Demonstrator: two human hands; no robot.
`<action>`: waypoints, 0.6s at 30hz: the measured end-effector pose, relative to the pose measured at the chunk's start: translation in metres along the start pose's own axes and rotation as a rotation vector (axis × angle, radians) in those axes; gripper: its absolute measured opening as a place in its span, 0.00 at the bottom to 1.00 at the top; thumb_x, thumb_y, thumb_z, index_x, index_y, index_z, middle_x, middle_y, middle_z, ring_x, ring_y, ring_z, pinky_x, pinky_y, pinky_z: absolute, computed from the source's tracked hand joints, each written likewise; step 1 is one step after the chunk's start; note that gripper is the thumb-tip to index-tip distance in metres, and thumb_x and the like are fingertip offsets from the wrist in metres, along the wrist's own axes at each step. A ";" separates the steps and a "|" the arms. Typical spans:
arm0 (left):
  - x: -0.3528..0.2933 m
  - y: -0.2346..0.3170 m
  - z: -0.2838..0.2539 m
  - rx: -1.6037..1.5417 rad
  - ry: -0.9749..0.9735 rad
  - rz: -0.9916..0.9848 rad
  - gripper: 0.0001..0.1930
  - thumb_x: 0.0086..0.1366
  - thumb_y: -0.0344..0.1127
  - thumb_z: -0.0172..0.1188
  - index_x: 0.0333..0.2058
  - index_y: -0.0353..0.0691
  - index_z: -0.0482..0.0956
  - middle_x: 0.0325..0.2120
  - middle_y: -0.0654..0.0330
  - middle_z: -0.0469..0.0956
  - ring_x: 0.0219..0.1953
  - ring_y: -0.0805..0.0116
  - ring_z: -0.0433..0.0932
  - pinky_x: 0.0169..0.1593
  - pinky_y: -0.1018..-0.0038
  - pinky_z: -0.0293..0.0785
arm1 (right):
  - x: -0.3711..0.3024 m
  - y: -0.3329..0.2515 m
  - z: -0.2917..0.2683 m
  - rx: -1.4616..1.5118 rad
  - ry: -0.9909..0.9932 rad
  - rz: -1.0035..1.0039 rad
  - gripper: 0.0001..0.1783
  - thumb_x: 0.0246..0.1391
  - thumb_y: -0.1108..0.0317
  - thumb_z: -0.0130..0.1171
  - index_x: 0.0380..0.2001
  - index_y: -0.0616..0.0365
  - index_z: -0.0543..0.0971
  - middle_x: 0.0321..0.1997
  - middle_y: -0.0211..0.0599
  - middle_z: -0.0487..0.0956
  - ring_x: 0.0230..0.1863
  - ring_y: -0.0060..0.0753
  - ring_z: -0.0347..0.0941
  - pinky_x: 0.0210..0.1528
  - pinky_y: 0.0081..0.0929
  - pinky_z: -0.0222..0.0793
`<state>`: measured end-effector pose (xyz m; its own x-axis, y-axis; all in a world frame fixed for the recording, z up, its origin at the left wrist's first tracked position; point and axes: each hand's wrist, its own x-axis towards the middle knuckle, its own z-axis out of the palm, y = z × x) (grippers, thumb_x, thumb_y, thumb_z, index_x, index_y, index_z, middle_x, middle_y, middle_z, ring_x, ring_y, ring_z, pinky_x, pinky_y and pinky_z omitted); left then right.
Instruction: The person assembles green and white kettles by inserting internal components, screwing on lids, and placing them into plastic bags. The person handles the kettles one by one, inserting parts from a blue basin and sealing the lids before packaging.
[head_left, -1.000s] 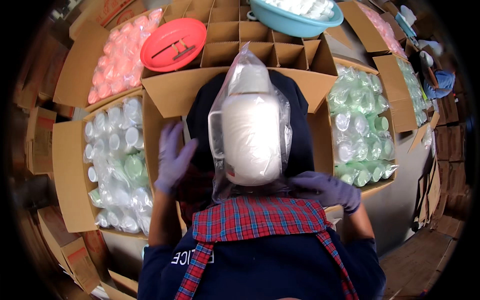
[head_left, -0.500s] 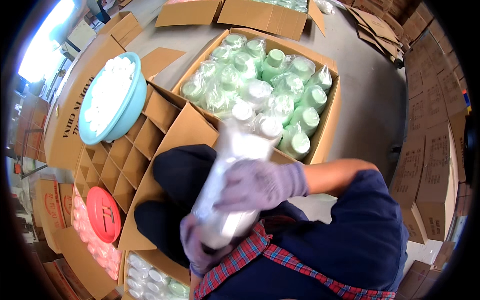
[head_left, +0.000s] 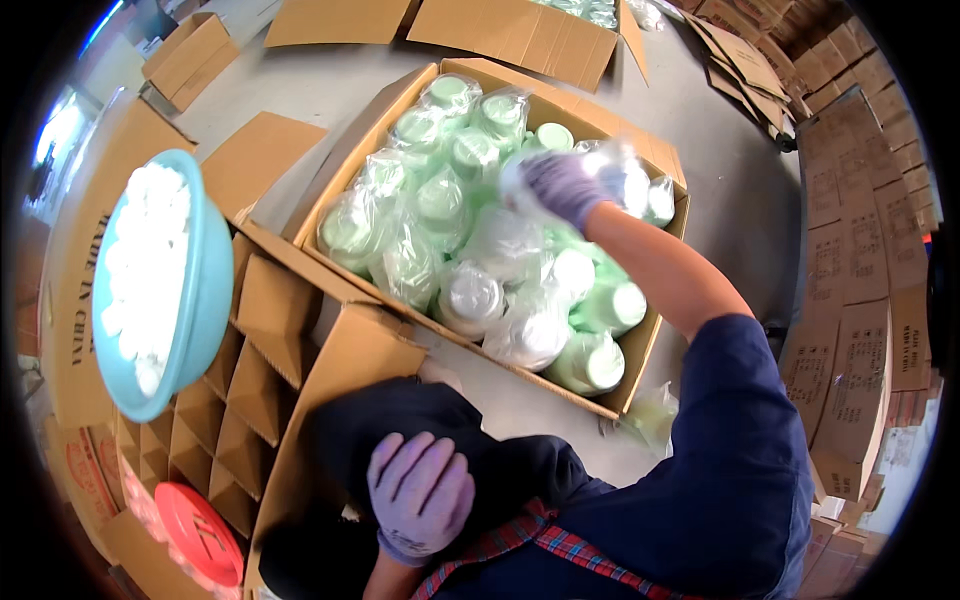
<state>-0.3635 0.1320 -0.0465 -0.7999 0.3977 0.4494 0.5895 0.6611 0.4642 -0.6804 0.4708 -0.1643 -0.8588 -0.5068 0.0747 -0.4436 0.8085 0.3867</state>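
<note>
My gloved right hand [head_left: 565,187] is over the far part of an open carton [head_left: 330,215], smeared by motion. Its fingers wrap a white bottle in a clear plastic bag [head_left: 514,186], whose pale end shows at their left; the rest is mostly hidden. Several pale green bottles [head_left: 475,152], mostly bagged, fill the carton below it. Low in the view, beside my dark-clad knee, my gloved left hand [head_left: 420,495] is raised with its fingers stretched up and slightly apart. Nothing shows in it.
A blue basin [head_left: 208,290] heaped with white caps [head_left: 150,260] rests on a carton with cardboard dividers [head_left: 255,385]. Below it lies a red lid-like dish [head_left: 195,530]. Stacked cartons [head_left: 850,300] line the right side; another open carton [head_left: 500,35] stands at the back.
My right hand has carried the bagged white bottle from my lap to the far part of the carton. My left hand has let go of it. The view has shifted.
</note>
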 end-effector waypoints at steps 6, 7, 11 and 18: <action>0.015 -0.024 0.008 -0.060 -0.082 -0.118 0.13 0.50 0.30 0.66 0.37 0.43 0.81 0.40 0.59 0.81 0.47 0.55 0.79 0.57 0.52 0.72 | 0.088 -0.043 0.103 -0.021 -0.590 -0.211 0.12 0.61 0.66 0.54 0.37 0.50 0.88 0.41 0.35 0.87 0.45 0.41 0.84 0.42 0.38 0.80; 0.018 -0.028 0.008 -0.044 -0.083 -0.143 0.13 0.50 0.30 0.66 0.37 0.43 0.81 0.40 0.59 0.81 0.47 0.55 0.79 0.56 0.52 0.72 | 0.087 -0.052 0.117 -0.031 -0.472 -0.248 0.14 0.59 0.66 0.57 0.46 0.48 0.86 0.49 0.34 0.85 0.47 0.40 0.83 0.43 0.41 0.80; 0.035 -0.054 0.007 -0.119 0.001 -0.182 0.10 0.59 0.30 0.64 0.40 0.39 0.83 0.42 0.53 0.83 0.44 0.56 0.83 0.50 0.59 0.79 | 0.105 -0.080 0.223 0.315 -0.748 0.059 0.15 0.56 0.59 0.62 0.46 0.45 0.85 0.52 0.34 0.84 0.53 0.40 0.80 0.54 0.36 0.75; 0.054 -0.074 0.021 -0.165 -0.026 -0.240 0.07 0.61 0.33 0.63 0.39 0.42 0.83 0.40 0.56 0.84 0.44 0.57 0.83 0.54 0.55 0.77 | 0.122 0.034 0.064 0.415 -0.544 0.040 0.09 0.51 0.65 0.59 0.33 0.52 0.86 0.42 0.40 0.85 0.45 0.44 0.81 0.45 0.42 0.77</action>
<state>-0.4521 0.1183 -0.0728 -0.9200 0.2600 0.2934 0.3919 0.6263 0.6739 -0.8164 0.4558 -0.2011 -0.8348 -0.3400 -0.4331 -0.3773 0.9261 0.0003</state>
